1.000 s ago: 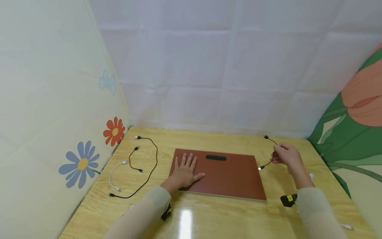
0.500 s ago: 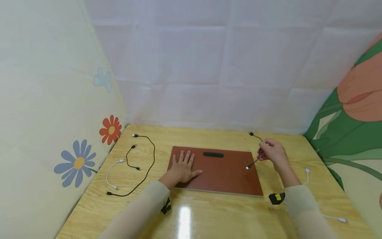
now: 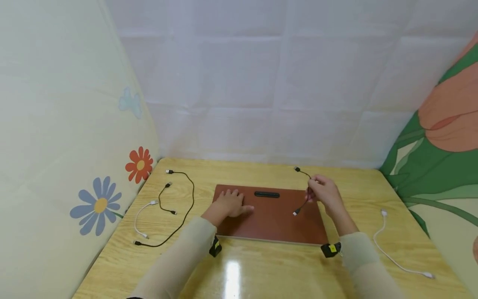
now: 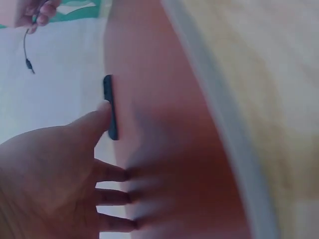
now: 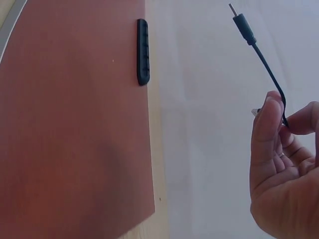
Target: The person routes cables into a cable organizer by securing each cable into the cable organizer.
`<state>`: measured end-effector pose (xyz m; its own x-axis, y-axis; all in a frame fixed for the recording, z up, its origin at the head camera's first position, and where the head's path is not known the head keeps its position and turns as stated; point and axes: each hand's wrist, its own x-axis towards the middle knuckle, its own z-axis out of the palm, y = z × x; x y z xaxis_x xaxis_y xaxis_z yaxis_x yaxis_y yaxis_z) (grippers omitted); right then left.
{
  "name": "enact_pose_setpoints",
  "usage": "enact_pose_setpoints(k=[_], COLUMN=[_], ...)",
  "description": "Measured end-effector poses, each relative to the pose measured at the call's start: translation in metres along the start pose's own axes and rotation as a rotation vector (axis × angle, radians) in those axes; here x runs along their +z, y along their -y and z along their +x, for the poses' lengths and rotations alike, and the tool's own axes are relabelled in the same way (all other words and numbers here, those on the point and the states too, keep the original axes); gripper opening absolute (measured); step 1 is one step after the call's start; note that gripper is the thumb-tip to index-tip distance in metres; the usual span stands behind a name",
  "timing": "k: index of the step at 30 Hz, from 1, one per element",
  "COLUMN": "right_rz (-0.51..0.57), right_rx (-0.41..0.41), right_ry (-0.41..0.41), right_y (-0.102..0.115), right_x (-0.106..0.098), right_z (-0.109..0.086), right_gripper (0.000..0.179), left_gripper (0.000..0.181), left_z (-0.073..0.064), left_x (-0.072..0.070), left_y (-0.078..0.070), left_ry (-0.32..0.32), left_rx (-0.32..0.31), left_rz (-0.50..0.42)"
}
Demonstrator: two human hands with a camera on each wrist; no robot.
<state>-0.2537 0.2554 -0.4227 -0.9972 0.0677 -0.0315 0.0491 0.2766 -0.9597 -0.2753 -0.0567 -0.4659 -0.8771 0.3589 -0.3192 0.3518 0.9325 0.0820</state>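
My right hand [image 3: 325, 194] pinches a short black USB cable [image 3: 296, 211] near its middle, above the right part of a reddish-brown board [image 3: 278, 218]. Both of the cable's plug ends stick out from the fingers; in the right wrist view one plug [image 5: 244, 28] points up. My left hand [image 3: 228, 204] rests its fingertips on the board's left part, palm raised and fingers fairly straight. Near the board's back edge lies a slim black strip [image 3: 267, 194], and notches along it show in the right wrist view. My left thumb overlaps that strip in the left wrist view, apparently without touching it.
Left of the board lie a long black cable [image 3: 193, 193], a short black cable [image 3: 160, 200] and a white cable [image 3: 136, 220]. A longer white cable [image 3: 384, 251] lies on the wooden table [image 3: 269, 270] at the right. Fabric walls [image 3: 239, 83] enclose the table's back and sides.
My right hand has carried the black cable leftward, from beside the board to over its right part. The left palm has lifted, its fingertips staying on the board. The right-hand white cable is now uncovered.
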Motion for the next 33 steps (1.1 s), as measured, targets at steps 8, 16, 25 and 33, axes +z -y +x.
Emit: enact_pose_setpoints(k=[8,16,25,33], right_rz=[0.024,0.018,-0.042,-0.113], right_rx=[-0.007,-0.006,-0.010,-0.016], right_ry=[0.000,0.046,0.133,0.209], right_y=[0.003,0.001,-0.003,-0.005], right_x=[0.023,0.042,0.060,0.062], right_z=[0.003,0.002,0.004,0.003], right_gripper=[0.016,0.015,0.019,0.017], left_gripper=[0.058,0.046,0.055,0.037], left_z=[0.017,0.042,0.060,0.067], left_x=[-0.022,-0.023,-0.025,-0.027], left_y=[-0.009,-0.029,-0.056,-0.065], left_ry=[-0.067,-0.157,-0.089,-0.196], left_rx=[0.073,0.215,0.227,0.199], left_rz=[-0.087,-0.668,-1.247,-1.401])
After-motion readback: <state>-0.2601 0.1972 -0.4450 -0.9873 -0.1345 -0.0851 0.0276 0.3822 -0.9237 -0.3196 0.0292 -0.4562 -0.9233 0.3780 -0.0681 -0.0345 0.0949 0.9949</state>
